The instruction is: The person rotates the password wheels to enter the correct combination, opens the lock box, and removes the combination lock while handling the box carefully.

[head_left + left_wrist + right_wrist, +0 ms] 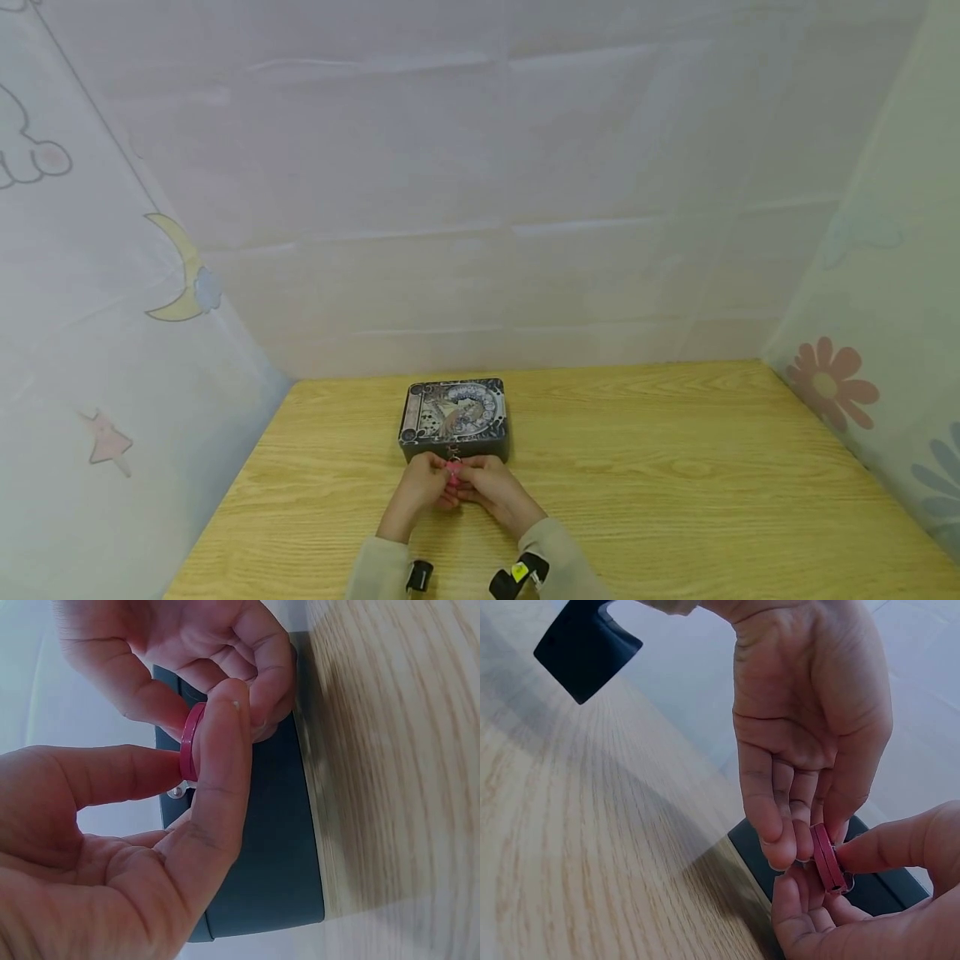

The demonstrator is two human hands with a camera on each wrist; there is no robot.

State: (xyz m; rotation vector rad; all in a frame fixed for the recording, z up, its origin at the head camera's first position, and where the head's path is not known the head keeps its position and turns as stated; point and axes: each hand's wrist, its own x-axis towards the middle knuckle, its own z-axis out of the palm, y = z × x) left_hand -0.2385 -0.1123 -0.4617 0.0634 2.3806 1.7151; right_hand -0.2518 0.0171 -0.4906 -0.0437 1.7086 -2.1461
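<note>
A small pink piece (453, 473) with a metal loop, padlock-like in shape, is at the front of a dark box (453, 412) with an illustrated lid. My left hand (422, 485) pinches the piece between thumb and index finger. From the other side, my right hand (492, 487) pinches it too, thumb on one face and fingertips on the other. In the left wrist view the pink edge (189, 742) shows between both thumbs and fingers. A silver bit (177, 792) sticks out beside it, close to the box's front. The right wrist view shows a seam along the pink rim (825, 859).
The box lies lid up on a wood-grain table (637, 483), toward its back edge. Pale printed sheets (480, 208) hang behind and at both sides. Black straps (517, 575) are around the wrists over light sleeves (566, 558).
</note>
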